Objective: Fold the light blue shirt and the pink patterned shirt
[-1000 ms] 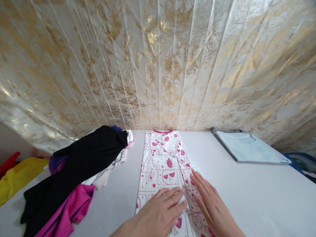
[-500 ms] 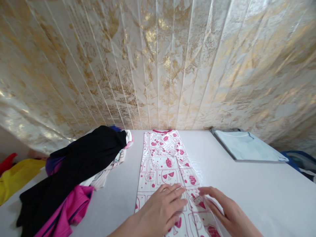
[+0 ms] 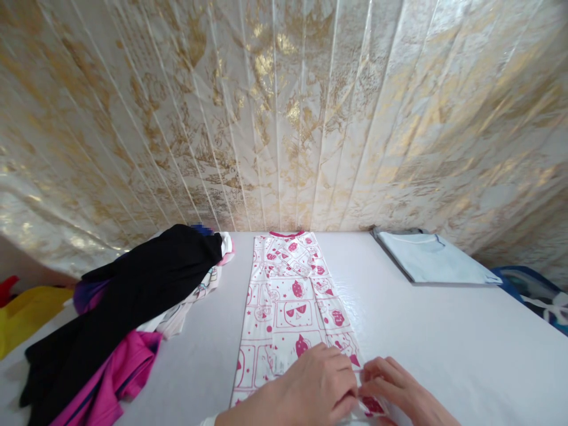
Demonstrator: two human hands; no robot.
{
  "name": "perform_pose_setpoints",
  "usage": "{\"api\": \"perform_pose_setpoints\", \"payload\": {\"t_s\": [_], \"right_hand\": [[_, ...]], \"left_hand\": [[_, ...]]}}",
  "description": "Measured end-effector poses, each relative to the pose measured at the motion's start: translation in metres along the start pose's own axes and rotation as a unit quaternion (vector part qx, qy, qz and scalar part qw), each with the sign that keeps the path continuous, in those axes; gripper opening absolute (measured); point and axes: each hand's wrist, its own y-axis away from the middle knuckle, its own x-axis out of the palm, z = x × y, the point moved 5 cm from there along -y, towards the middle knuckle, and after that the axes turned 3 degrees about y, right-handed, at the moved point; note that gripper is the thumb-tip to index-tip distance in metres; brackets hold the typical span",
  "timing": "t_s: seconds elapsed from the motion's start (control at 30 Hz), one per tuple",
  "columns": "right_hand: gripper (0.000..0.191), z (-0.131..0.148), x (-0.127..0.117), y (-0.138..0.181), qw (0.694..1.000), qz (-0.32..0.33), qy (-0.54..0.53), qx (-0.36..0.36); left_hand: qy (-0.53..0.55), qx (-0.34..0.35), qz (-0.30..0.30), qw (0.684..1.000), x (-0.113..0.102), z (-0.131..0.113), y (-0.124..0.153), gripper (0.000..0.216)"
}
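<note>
A long white shirt [image 3: 297,313] with a pink-red cartoon print and a red neckband lies front to back, its sides folded inward into a narrow strip. My left hand [image 3: 317,378] rests on its near part, fingers curled down and closed on the cloth; the fingertips are hidden. At the shirt's right edge is my right hand [image 3: 399,387], thumb and fingers pinched together on the fabric, close beside the left fingers. The shirt's nearest end is covered by the hands or out of view.
On the left of the white table [image 3: 195,367] lies a heap with a black garment [image 3: 142,284], a magenta one [image 3: 119,373] and a yellow one [image 3: 31,313]. Folded pale blue clothing [image 3: 435,260] sits at the back right, near a blue-rimmed item [image 3: 528,290]. A gold-patterned curtain [image 3: 284,118] hangs behind.
Both hands have moved nearer along the shirt. The left fingers went from spread flat to curled, and the right hand closed on the edge. The view has shifted slightly.
</note>
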Motion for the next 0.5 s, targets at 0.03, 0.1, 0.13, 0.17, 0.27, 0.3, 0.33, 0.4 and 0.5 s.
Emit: {"api": "perform_pose_setpoints", "payload": {"t_s": [0.03,0.1,0.13,0.17,0.27,0.3,0.33,0.4,0.5], "right_hand": [[0.019,0.000,0.000,0.000,1.000,0.004,0.000,-0.002],[0.020,0.000,0.002,-0.001,1.000,0.007,0.001,-0.004],[0.020,0.000,0.003,-0.002,1.000,0.008,0.002,-0.003],[0.020,-0.001,0.004,-0.002,1.000,0.005,0.001,-0.002],[0.020,-0.004,0.007,-0.002,1.000,-0.019,-0.005,-0.007],[0.019,-0.005,0.007,-0.002,0.999,-0.030,-0.009,-0.011],[0.019,-0.006,0.007,0.000,0.999,-0.043,-0.014,-0.015],[0.018,-0.009,0.007,0.003,0.997,-0.065,-0.028,-0.010],[0.013,-0.014,0.008,0.009,0.994,-0.100,-0.052,0.008]], "left_hand": [[0.011,-0.006,0.000,1.000,0.000,0.001,0.000,0.009],[0.029,-0.013,-0.005,0.999,0.002,0.003,0.002,0.007],[0.035,-0.016,-0.010,0.999,0.002,0.004,0.002,0.006],[0.041,-0.017,-0.015,0.999,0.003,0.004,0.003,0.006],[0.054,-0.013,-0.025,0.998,0.005,0.004,0.005,0.009],[0.056,-0.012,-0.027,0.998,0.005,0.004,0.005,0.010],[0.059,-0.014,-0.028,0.998,0.005,0.004,0.005,0.010],[0.065,-0.033,-0.032,0.997,0.005,0.005,0.005,0.009],[0.086,-0.078,-0.038,0.992,0.005,0.008,0.004,0.010]]}}
